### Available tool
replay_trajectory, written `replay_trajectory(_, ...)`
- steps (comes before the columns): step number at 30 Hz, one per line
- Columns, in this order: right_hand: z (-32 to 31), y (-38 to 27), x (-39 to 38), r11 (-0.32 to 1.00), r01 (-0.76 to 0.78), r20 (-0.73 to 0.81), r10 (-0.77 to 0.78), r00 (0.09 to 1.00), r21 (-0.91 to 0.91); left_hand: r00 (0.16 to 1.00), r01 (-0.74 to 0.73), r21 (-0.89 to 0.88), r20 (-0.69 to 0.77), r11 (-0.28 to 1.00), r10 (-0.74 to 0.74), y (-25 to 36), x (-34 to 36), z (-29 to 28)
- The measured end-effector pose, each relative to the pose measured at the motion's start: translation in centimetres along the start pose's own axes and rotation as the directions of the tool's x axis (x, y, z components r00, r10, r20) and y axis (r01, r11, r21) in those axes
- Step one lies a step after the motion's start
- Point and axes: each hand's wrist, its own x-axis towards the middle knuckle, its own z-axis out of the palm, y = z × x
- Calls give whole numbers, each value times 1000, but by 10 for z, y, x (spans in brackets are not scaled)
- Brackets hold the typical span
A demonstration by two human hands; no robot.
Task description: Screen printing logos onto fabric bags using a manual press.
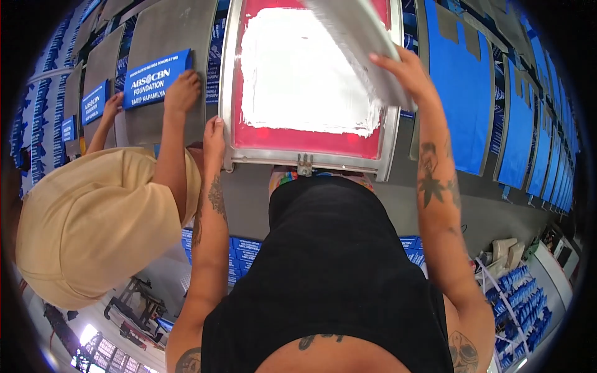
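A screen printing frame (231,74) with a metal rim lies in front of me. Thick white ink (298,74) covers the middle of its pinkish-red mesh (267,138). My right hand (407,73) grips a long grey squeegee (360,46), tilted across the upper right of the frame and smeared by motion. At the frame's lower left corner, my left hand (214,140) is closed against the side rail, its fingertips partly hidden. Whatever lies beneath the mesh cannot be seen.
On my left, a co-worker in a beige cap (106,217) handles a blue printed fabric piece (155,78) with both hands. Blue fabric panels on boards (460,93) line the right side. Folded blue printed pieces (245,252) sit below the table edge.
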Motion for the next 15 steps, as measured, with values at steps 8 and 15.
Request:
replay_trajectory(8, 102, -8, 74, 214, 330, 223, -409, 885, -919, 652, -662, 490, 2, 568, 758, 83, 18, 22)
replay_trajectory(15, 126, 26, -99, 371, 418, 194, -512, 837, -829, 605, -784, 484, 456, 388, 653, 120, -16, 45)
